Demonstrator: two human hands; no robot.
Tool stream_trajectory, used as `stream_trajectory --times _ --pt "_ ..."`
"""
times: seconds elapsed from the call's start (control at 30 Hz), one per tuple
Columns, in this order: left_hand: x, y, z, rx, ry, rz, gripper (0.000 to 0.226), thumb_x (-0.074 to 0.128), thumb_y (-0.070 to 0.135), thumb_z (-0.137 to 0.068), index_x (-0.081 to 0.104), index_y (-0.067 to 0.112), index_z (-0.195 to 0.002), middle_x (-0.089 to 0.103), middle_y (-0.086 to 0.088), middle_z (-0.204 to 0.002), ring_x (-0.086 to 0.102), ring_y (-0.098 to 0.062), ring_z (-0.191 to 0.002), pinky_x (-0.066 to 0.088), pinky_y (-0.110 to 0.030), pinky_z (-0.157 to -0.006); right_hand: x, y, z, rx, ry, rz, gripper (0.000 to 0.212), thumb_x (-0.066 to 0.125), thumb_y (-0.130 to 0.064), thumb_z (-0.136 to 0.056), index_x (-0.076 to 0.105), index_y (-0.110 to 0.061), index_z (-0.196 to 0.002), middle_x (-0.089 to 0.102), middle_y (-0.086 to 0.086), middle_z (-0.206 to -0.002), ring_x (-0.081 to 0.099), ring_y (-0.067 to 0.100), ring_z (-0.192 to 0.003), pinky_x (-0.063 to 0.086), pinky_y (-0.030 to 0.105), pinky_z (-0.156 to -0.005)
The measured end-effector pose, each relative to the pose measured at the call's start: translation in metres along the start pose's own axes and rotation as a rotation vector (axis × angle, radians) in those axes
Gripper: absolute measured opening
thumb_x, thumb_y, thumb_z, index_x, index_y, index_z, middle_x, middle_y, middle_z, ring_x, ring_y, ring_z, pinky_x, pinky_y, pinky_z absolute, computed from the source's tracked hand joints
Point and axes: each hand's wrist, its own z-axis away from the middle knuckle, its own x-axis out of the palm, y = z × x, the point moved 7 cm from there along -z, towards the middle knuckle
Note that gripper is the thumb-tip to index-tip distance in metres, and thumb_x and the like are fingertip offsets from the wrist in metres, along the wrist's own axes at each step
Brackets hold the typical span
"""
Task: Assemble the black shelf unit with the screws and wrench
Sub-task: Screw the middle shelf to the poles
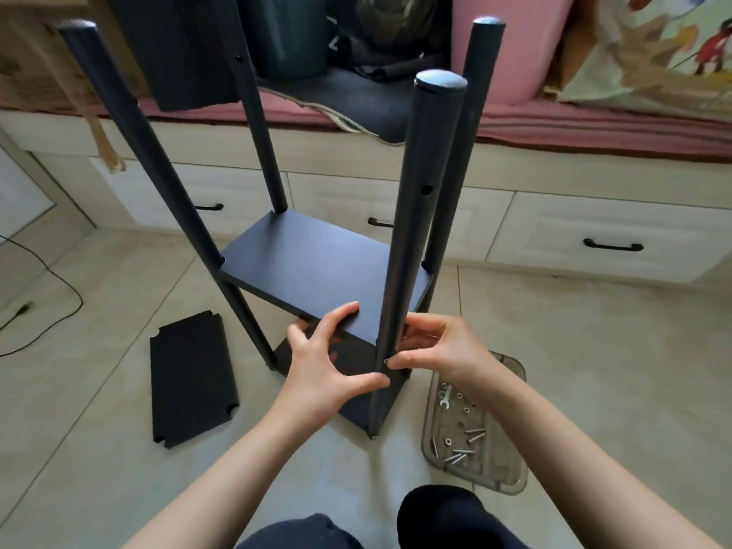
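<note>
The black shelf unit stands on the floor on four round poles, with a bottom board (356, 410) and a middle board (313, 267) between them. My left hand (328, 366) holds the middle board's near edge, index finger on top and thumb stretched toward the front right pole (420, 192). My right hand (447, 350) pinches that pole at the board's corner, thumb tip against the pole. Whether it holds a screw there is hidden. Screws (461, 455) and a small wrench (445, 400) lie in a clear tray (511, 483) at the right.
A loose black board (192, 380) lies flat on the tile floor at the left. Another dark panel (178, 53) leans on the bench behind. White drawers with black handles (612, 245) run along the back. A black cable (59, 279) trails at the far left. My knee (439, 509) is near the tray.
</note>
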Motion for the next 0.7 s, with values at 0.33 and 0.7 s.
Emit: stream_trajectory --times 0.33,0.7 --pt "-0.006 -0.007 -0.006 0.046 0.109 0.138 0.090 0.095 0.059 -0.040 0.058 0.058 -0.123 0.039 0.012 -0.127 0.065 -0.004 -0.112 0.050 -0.033 -0.106 0.007 -0.004 -0.003 -0.048 -0.034 -0.076 0.054 0.081 -0.013 -0.072 0.071 -0.041 -0.117 0.076 0.002 -0.105 0.072 0.015 -0.100 0.054 0.019 -0.083" --pt "-0.003 -0.006 -0.007 0.041 0.162 0.098 0.086 0.096 0.048 -0.045 0.058 0.063 -0.121 0.040 0.015 -0.126 0.060 -0.012 -0.118 0.048 -0.037 -0.109 -0.008 0.013 -0.028 0.323 0.160 -0.362 0.041 0.055 -0.052 -0.095 0.052 -0.020 -0.120 0.075 0.013 -0.102 0.074 0.032 -0.091 0.061 0.042 -0.080"
